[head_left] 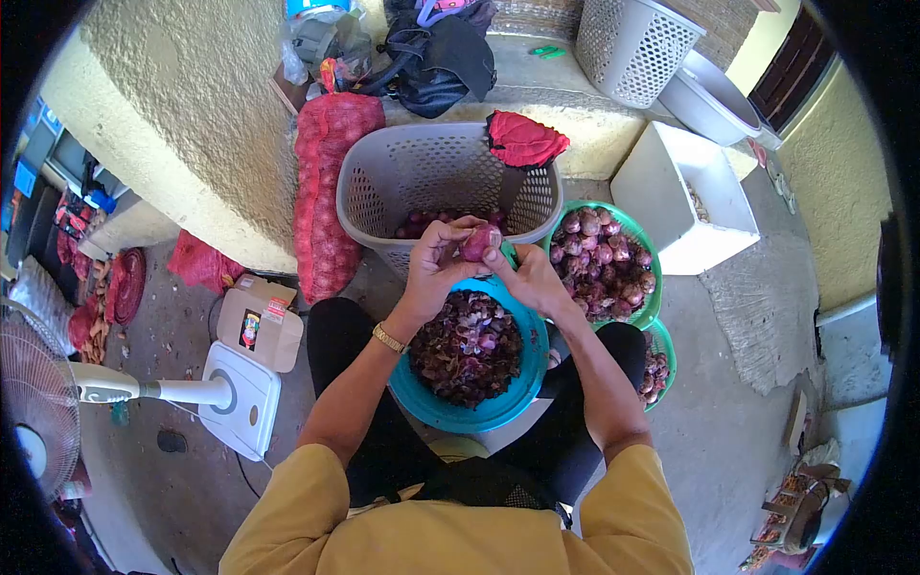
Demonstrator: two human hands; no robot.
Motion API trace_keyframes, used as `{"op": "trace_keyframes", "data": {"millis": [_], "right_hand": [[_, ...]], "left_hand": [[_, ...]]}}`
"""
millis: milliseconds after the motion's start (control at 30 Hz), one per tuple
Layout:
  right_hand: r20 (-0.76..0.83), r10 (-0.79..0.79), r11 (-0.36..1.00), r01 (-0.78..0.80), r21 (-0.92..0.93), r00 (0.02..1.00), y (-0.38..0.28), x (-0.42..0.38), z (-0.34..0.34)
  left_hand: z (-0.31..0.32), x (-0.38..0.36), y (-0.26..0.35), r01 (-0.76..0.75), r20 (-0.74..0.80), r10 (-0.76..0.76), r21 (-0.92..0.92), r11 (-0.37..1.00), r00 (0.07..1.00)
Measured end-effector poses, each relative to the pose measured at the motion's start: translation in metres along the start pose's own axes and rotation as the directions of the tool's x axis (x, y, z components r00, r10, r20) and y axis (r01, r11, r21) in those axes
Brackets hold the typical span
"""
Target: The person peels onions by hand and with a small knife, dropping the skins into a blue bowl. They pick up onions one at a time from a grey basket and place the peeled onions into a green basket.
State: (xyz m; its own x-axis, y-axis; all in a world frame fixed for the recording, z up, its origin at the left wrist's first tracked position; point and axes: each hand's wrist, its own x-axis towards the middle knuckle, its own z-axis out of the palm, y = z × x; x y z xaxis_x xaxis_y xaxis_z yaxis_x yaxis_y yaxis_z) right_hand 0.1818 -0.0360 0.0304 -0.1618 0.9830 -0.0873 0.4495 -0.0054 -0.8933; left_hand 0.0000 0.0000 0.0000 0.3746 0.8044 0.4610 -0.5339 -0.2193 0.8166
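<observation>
A red onion (476,243) is pinched in the fingers of my left hand (433,265), above the blue basin. My right hand (533,276) is closed around a small green-handled tool (508,253) and touches the onion's right side; the tool's blade cannot be made out. Below both hands, the blue basin (467,419) holds dark onion skins (460,359). Just beyond the hands stands a grey perforated basket (369,187) with some onions at its bottom. To the right, a green basket (655,300) is heaped with unpeeled-looking red onions (602,264).
A red mesh sack of onions (328,192) leans at the basket's left. A white box (661,196) stands at the right. A fan (144,388) and cardboard box (259,323) are on the left. Another green basket (668,364) sits beside the right knee.
</observation>
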Motion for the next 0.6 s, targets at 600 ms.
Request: {"op": "trace_keyframes", "data": {"millis": [600], "right_hand": [[-0.175,-0.358,0.927,0.371,0.052,0.917,-0.003,-0.001,0.008]], "left_hand": [[-0.005,0.001,0.006,0.038,-0.030,-0.037,0.034,0.999,0.999]]}}
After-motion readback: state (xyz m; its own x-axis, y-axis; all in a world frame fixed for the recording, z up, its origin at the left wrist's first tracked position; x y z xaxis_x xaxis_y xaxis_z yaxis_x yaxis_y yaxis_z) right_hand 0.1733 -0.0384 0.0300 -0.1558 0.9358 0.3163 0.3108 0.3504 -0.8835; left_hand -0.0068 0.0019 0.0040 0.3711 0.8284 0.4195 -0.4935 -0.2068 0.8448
